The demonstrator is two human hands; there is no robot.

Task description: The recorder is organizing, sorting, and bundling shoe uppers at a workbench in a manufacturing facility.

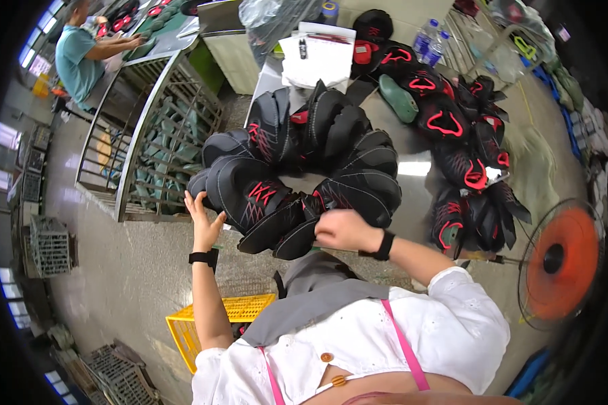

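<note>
Black shoe uppers (pixel 233 185) with white stitching and red lacing are bunched in a ring on the table in front of me. At the ring's left edge, my left hand (pixel 205 221) has its fingers spread and the fingertips by the outermost upper. My right hand (pixel 348 230) is at the near side of the ring, fingers curled together on the edge of a black shoe upper (pixel 296 241); its fingertips are partly hidden. Dark bands circle both wrists.
More black and red shoes (pixel 446 121) are piled on the right, beside a green shoe last (pixel 398 98). White paper (pixel 317 57) and bottles (pixel 431 42) lie beyond. A metal cage (pixel 132 158) of lasts, a yellow crate (pixel 182 334), an orange fan (pixel 562 263) and a co-worker (pixel 81 61) surround me.
</note>
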